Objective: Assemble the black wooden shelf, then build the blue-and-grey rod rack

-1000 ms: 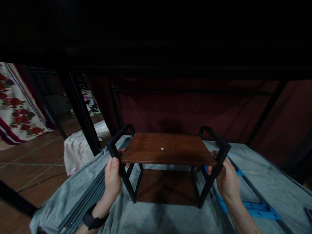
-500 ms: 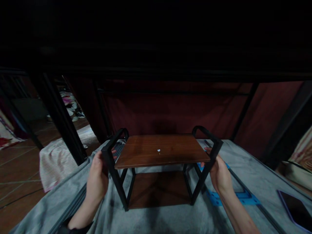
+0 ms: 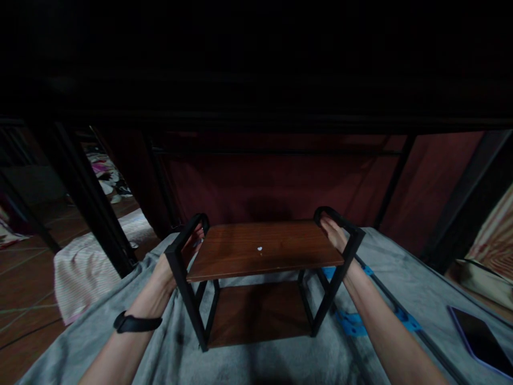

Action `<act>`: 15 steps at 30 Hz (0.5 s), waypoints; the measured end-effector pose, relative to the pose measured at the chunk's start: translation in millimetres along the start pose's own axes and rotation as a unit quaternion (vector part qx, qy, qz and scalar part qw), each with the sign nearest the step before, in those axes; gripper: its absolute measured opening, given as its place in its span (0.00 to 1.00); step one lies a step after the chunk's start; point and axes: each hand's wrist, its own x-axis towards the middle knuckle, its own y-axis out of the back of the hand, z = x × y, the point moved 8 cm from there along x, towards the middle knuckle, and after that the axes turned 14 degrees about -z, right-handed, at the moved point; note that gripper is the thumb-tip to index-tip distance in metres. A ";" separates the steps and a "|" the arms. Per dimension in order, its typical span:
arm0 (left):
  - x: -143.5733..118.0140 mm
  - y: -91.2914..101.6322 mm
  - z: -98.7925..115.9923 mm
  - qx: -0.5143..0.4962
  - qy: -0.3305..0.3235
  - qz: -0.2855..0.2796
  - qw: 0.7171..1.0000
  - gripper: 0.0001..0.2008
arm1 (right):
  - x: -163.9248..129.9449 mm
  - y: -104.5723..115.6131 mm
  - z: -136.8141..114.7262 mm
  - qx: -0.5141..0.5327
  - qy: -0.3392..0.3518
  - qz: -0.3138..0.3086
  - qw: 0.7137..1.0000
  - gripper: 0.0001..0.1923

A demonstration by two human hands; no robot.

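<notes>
A small two-tier shelf with brown wood-grain boards (image 3: 264, 248) and a black metal frame (image 3: 187, 299) stands upright on a grey cloth. My left hand (image 3: 193, 240) is at the left end, behind the arched side rail, which hides much of its fingers; whether they grip the frame I cannot tell. At the right end, my right hand (image 3: 335, 233) reaches inside the arched rail, its fingers stretched out beside the upper board. A black band (image 3: 136, 323) is on my left wrist. The lower board (image 3: 260, 313) lies close to the cloth.
Blue perforated plastic parts (image 3: 352, 323) and dark rods (image 3: 436, 350) lie right of the shelf. A phone (image 3: 483, 339) rests at the far right. Dark red fabric (image 3: 272, 182) hangs behind; black posts (image 3: 98, 203) and a dark overhang enclose the space. Tiled floor (image 3: 28, 289) shows left.
Both hands have moved forward along the shelf's ends, from near the front posts to the rear of the side rails. The shelf stays upright in about the same place; the view has shifted slightly.
</notes>
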 end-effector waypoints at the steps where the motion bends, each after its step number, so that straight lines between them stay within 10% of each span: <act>1: 1.8 -0.4 -1.3 0.009 0.006 -0.002 1.000 0.17 | 3.0 -1.3 3.2 0.006 -0.009 0.000 1.000 0.13; 15: 22.3 5.1 -6.6 0.087 -0.057 0.021 0.994 0.22 | 18.3 14.2 18.8 -0.153 -0.027 -0.041 0.987 0.24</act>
